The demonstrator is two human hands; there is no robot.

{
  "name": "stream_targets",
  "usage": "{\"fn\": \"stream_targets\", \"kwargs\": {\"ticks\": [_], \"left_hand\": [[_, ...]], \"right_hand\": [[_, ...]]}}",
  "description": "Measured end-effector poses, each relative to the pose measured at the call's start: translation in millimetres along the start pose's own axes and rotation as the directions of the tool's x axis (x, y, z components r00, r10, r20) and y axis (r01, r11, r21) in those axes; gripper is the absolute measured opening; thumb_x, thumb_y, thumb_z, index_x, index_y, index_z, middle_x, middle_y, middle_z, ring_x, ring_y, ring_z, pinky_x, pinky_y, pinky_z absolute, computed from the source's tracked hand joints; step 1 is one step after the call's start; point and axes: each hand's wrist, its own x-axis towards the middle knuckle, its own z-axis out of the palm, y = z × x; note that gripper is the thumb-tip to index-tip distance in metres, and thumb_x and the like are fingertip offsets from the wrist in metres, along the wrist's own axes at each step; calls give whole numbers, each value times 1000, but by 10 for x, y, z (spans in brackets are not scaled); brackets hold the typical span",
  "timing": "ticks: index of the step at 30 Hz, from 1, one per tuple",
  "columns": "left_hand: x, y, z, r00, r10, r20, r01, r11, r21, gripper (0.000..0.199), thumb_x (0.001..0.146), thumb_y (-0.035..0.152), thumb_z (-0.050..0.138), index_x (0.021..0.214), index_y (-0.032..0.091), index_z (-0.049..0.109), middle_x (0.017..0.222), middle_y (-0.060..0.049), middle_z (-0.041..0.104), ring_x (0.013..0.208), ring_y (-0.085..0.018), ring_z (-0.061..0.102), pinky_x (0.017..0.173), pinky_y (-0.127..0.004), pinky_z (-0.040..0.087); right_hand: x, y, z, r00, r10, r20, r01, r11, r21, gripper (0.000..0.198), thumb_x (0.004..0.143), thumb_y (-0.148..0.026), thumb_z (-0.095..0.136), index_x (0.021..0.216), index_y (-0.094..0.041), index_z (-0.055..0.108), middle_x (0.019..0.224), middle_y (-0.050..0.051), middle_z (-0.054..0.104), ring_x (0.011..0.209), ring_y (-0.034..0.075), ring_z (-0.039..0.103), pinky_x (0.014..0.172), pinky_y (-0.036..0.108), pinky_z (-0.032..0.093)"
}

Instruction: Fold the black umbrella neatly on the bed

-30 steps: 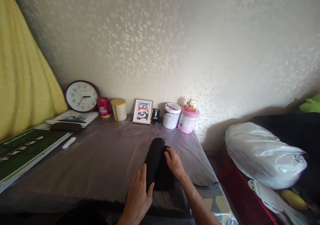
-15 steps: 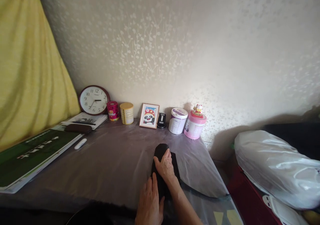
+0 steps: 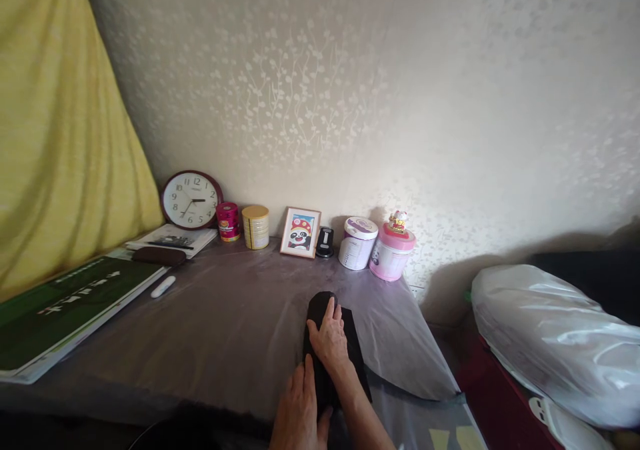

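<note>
The left hand point(image 3: 299, 411) lies flat, fingers extended and together, against the near left edge of a black rolled fabric bundle point(image 3: 336, 359). The right hand point(image 3: 330, 339) presses on top, fingers slightly spread, gripping nothing. The bundle's long axis runs away toward the wall, on the grey plastic-covered desk point(image 3: 220, 330).

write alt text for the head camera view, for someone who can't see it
Both hands press flat on a black folded cloth on a grey-covered table: right hand on top, left hand at its near end. A clock, tins and a framed picture line the wall.
</note>
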Motion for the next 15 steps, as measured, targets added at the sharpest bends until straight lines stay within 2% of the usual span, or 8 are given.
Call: {"fn": "stream_targets", "kwargs": {"ticks": [6,9,11,13,15], "left_hand": [[-22,47,-122,999,-13,43,15,999,-39,73,77,26,42,137,-5,16,142,-25,30,131,-32,31,105,-46,31],[-42,-44,-141,997,52,49,-44,987,-156,75,74,25,47,138,-3,18,143,-25,30,132,-31,30,107,-43,29],[-87,-129,-140,996,83,13,-76,958,-276,74,72,23,49,138,0,22,142,-22,32,131,-28,33,106,-38,31],[-167,-200,-144,998,32,-56,-53,909,-413,68,73,21,50,135,5,30,137,-19,41,125,-25,43,102,-33,37],[-273,-234,-163,990,-132,-50,81,820,-567,54,75,24,53,126,10,42,121,-14,55,108,-22,56,92,-28,45]], "right_hand": [[-21,-33,-42,1000,7,21,-6,999,-33,72,83,-31,47,143,-6,18,141,27,30,119,36,45,93,41,38],[-21,-30,-38,999,15,32,-14,999,-30,71,83,-30,47,144,-7,18,142,28,29,119,36,45,93,41,38],[-19,-19,-29,999,17,38,-16,1000,-19,71,83,-30,47,144,-8,18,142,28,28,119,36,45,93,42,38],[-12,-10,-20,999,14,34,-14,1000,-11,70,84,-30,47,144,-9,19,142,27,28,120,35,45,93,42,38],[-2,-6,-16,1000,9,22,-8,1000,-12,69,84,-30,47,143,-8,20,141,27,30,119,35,46,92,41,39]]}}
